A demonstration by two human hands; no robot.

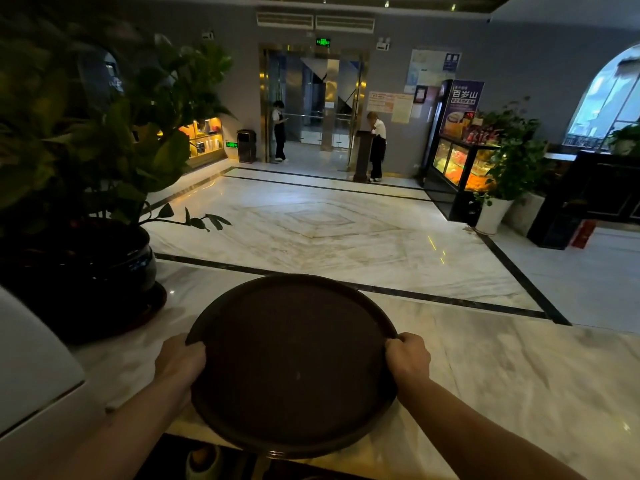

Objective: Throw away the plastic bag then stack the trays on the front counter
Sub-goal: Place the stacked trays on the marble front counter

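Observation:
A large round dark-brown tray (294,362) lies over the near edge of the white marble counter (502,375), its near rim overhanging the edge. A second rim shows just under its near edge, so it seems to rest on another tray. My left hand (180,358) grips the tray's left rim. My right hand (408,358) grips its right rim. No plastic bag is in view.
A big potted plant in a dark glazed pot (114,271) stands on the counter at the left, close to the tray. A white device (31,368) sits at the far left. Beyond the counter lie a marble lobby floor, a bin (246,146) and two people by the doors.

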